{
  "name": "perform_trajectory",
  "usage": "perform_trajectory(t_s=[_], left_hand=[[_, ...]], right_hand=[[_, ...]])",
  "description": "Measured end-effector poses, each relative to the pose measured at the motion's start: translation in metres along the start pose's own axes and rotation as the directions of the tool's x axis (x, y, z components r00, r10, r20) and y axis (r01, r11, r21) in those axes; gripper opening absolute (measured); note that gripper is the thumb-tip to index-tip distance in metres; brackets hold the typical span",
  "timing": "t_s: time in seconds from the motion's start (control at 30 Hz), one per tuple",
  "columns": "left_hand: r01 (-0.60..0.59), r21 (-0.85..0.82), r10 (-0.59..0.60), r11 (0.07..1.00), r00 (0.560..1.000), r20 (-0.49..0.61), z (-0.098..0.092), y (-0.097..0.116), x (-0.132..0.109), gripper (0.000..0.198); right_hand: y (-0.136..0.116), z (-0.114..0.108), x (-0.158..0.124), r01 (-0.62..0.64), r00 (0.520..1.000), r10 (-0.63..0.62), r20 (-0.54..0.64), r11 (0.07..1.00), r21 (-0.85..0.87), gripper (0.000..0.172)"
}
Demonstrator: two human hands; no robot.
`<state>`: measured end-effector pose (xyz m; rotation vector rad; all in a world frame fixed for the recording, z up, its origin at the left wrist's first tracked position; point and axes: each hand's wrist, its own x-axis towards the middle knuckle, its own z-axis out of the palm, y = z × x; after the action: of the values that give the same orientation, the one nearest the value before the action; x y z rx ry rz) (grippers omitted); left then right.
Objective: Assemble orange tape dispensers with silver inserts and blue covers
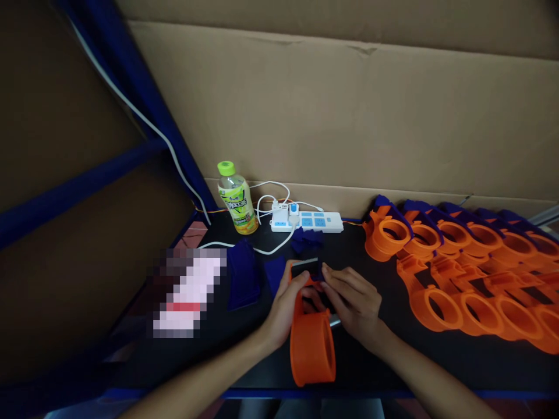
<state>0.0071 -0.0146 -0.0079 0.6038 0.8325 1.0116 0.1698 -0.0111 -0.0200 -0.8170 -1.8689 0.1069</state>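
An orange tape dispenser (311, 349) with a serrated metal blade (305, 266) at its far end is in front of me, its round hub towards me. My left hand (283, 308) wraps round its left side, thumb near the blade. At the right of the head, my right hand (356, 299) is closed, its fingertips pinching a small dark blue piece (321, 272) against the dispenser. The fingers partly hide how that piece sits. Beyond the hands lie small blue pieces (307, 238), and to the left a stack of flat blue parts (242, 273).
Orange dispensers with blue parts (393, 230) stand in a row at the back right; orange ones (441, 308) lie before them. A white power strip (329, 222), cables and a green-capped bottle (238, 203) stand by the cardboard wall (327, 116). A blurred pink-white item (192, 294) lies left.
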Motion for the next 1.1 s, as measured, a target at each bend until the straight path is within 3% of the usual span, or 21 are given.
perform_trajectory(t_s=[0.17,0.33,0.6,0.73,0.83,0.9,0.97,1.03,1.1], left_hand=[[-0.024,-0.009,0.024,1.000,1.000,-0.003,-0.001,0.000,-0.001,0.043],[-0.032,-0.035,0.033,0.999,0.999,0.040,0.000,0.005,0.000,0.043],[-0.051,-0.053,0.054,0.997,0.996,0.069,0.007,0.012,-0.002,0.041],[0.010,-0.093,-0.004,0.996,0.998,0.060,0.006,0.018,-0.003,0.036],[0.093,-0.193,-0.084,0.977,0.995,0.055,0.005,0.025,-0.002,0.033],[0.148,-0.224,-0.138,0.963,0.989,0.059,0.003,0.028,0.000,0.035],[0.146,-0.227,-0.130,0.963,0.988,0.081,0.000,0.029,0.001,0.034],[0.106,-0.215,-0.080,0.971,0.989,0.127,-0.003,0.029,0.002,0.033],[0.087,-0.210,-0.048,0.974,0.982,0.181,-0.006,0.029,0.000,0.036]], right_hand=[[-0.009,0.006,-0.003,-0.064,0.996,0.061,-0.061,0.997,-0.040,0.048],[-0.005,0.007,-0.007,-0.075,0.997,0.075,-0.026,0.997,-0.008,0.050],[0.006,-0.004,0.014,-0.043,0.997,0.044,-0.057,0.999,0.023,0.031],[0.005,-0.003,0.017,-0.198,0.978,0.204,-0.029,0.969,0.148,0.018],[0.011,0.001,0.016,-0.399,0.910,0.415,-0.002,0.874,0.278,0.018],[0.019,0.005,0.016,-0.470,0.873,0.487,-0.016,0.850,0.239,0.020],[0.028,0.011,0.019,-0.433,0.901,0.430,0.048,0.898,0.079,0.018],[0.034,0.020,0.023,-0.287,0.929,0.300,0.218,0.954,-0.090,0.014],[0.035,0.031,0.028,-0.138,0.902,0.203,0.382,0.972,-0.191,0.010]])
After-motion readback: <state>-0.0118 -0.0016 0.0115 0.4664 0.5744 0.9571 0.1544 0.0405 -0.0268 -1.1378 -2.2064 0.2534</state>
